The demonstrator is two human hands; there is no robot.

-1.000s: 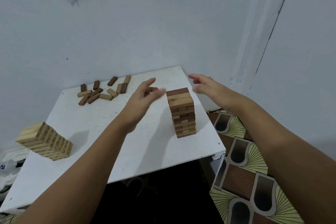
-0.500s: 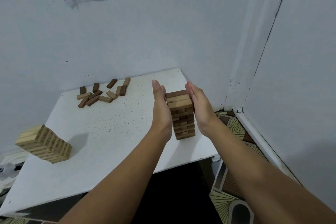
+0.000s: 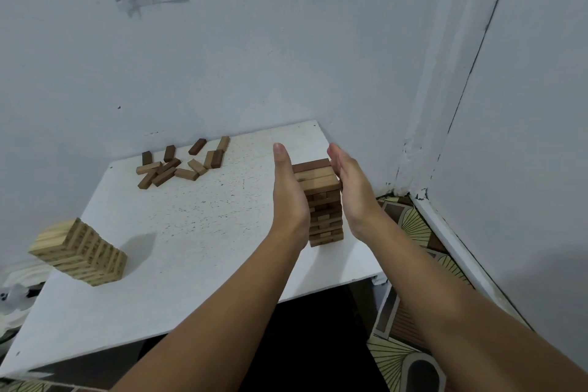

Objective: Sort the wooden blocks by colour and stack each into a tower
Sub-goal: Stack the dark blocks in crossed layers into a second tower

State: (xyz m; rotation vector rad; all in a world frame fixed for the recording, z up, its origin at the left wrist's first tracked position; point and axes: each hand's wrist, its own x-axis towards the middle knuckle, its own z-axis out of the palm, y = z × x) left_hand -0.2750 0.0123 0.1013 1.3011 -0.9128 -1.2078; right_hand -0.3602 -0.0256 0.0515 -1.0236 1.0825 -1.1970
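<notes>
With flat left hand [image 3: 288, 191] and right hand [image 3: 348, 183] flanking the brown tower [image 3: 321, 200] between them, we should squeeze evenly, gently.

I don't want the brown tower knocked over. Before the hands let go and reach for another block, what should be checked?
1. Left hand flat against the brown tower: ok.
2. Right hand flat on the opposite side: ok.
3. Tower's layers squared up: cannot tell, the hands hide its sides.
4. Tower clear of the white table edge: ok, though near the right edge.
5. Loose blocks still to stack: ok, a scatter lies at the far side.
6. Light tower standing apart: ok.
</notes>
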